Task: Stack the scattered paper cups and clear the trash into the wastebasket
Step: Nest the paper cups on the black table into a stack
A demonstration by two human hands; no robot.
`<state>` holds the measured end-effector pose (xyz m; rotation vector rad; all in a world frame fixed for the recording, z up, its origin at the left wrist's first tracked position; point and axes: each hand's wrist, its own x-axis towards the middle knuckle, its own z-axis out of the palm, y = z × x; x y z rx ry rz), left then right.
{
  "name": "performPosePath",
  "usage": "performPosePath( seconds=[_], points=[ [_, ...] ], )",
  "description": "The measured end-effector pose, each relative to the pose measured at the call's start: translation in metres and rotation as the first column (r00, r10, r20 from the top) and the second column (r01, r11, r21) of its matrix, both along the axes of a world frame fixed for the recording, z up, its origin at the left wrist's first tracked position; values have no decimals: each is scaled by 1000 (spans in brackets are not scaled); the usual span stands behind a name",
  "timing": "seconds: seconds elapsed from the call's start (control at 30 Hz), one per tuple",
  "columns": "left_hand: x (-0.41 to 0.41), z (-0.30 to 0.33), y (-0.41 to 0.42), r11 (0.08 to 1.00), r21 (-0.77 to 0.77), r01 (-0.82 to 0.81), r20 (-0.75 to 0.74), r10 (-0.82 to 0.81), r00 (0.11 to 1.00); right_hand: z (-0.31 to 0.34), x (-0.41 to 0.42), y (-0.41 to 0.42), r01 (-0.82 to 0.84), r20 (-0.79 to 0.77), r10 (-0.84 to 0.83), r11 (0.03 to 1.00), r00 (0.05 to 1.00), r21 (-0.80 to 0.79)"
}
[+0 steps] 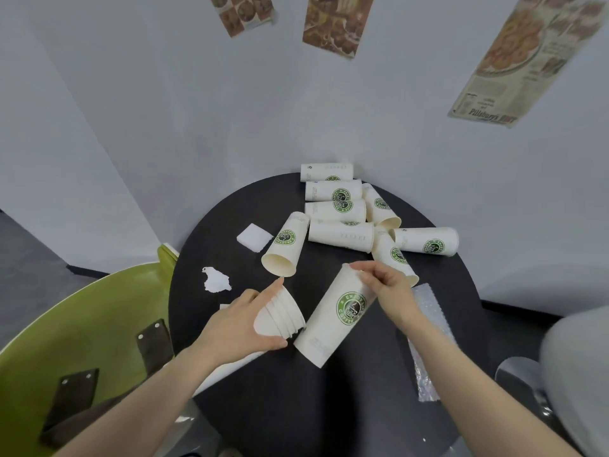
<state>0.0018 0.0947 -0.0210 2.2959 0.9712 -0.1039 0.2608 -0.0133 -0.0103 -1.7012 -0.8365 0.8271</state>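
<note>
So the stacking step is what's in hand here: a nested stack of cups [280, 316] is gripped at its rim end by the left hand [240, 324], fingers curled round it, mouth turned toward the single cup [336, 313] lying on the table [346, 400] just beside it. That cup is pinched near its top end by the right hand [385, 288], thumb and fingers closed on the rim. Next move, as a guess, calls for the single cup to be lined up and slid into or over the stack. Plenty of loose cups [342, 212] are left at the far side, plus a torn paper scrap [216, 280], a folded napkin [254, 238] and a plastic wrapper [428, 338]. No wastebasket can be made out for certain.
</note>
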Motion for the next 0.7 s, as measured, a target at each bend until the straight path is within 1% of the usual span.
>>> performPosePath(
  seconds=[0.17, 0.23, 0.3, 0.33, 0.4, 0.5, 0.6, 0.7],
  points=[
    [1, 6, 7, 999, 12, 46, 20, -46, 999, 12, 16, -11, 182, 22, -184, 981, 983, 58],
    [3, 8, 8, 997, 21, 71, 26, -72, 997, 16, 21, -15, 297, 15, -299, 951, 954, 89],
    [6, 11, 8, 994, 29, 102, 28, -103, 994, 23, 25, -19, 411, -22, -412, 902, 911, 135],
    [7, 11, 7, 993, 29, 114, 30, -115, 993, 26, 25, -21, 443, -47, -442, 884, 896, 150],
    [11, 14, 7, 991, 29, 134, 39, -135, 990, 29, 23, -23, 459, -80, -451, 875, 889, 158],
    [17, 18, 5, 986, 43, 159, 50, -161, 986, 28, 12, -25, 431, -108, -419, 892, 901, 137],
    [22, 21, 2, 983, 66, 171, 54, -174, 983, 24, -8, -23, 379, -180, -354, 916, 918, 131],
    [27, 21, -2, 982, 70, 178, 71, -183, 981, 18, -30, -21, 293, -240, -262, 950, 935, 107]
  ],
)
